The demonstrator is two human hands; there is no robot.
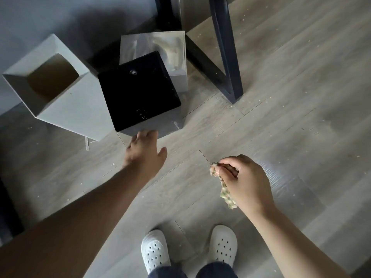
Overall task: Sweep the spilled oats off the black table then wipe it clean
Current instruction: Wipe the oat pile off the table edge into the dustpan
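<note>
View straight down onto a wooden floor [281,137], with a person's two bare arms reaching forward. At far left stands an open grey box [80,109], its top uncovered. Just right of it, touching or nearly so, is a box with a glossy black top [138,91], possibly a lidded bin; a few pale specks lie on the lid. The left hand [144,151] is spread, fingers straight, with nothing in it. Its fingertips are at the near edge of that black top, and contact cannot be confirmed. Behind sits a grey container [181,81] with a plastic liner. Farther right, the right hand [243,179] pinches a crumpled, mottled cloth [225,192] above the floor. At upper right stands a dark table leg [226,57]; the black table's top is out of view. Pale flecks [113,163], likely oats, dot the floor. White shoes [155,251] show at the bottom.

The step appears to be opening the bin to shake out the cloth. Doing it well means raising the lid fully first, then bringing the cloth right over the opening before loosening it, so crumbs fall inside.
</note>
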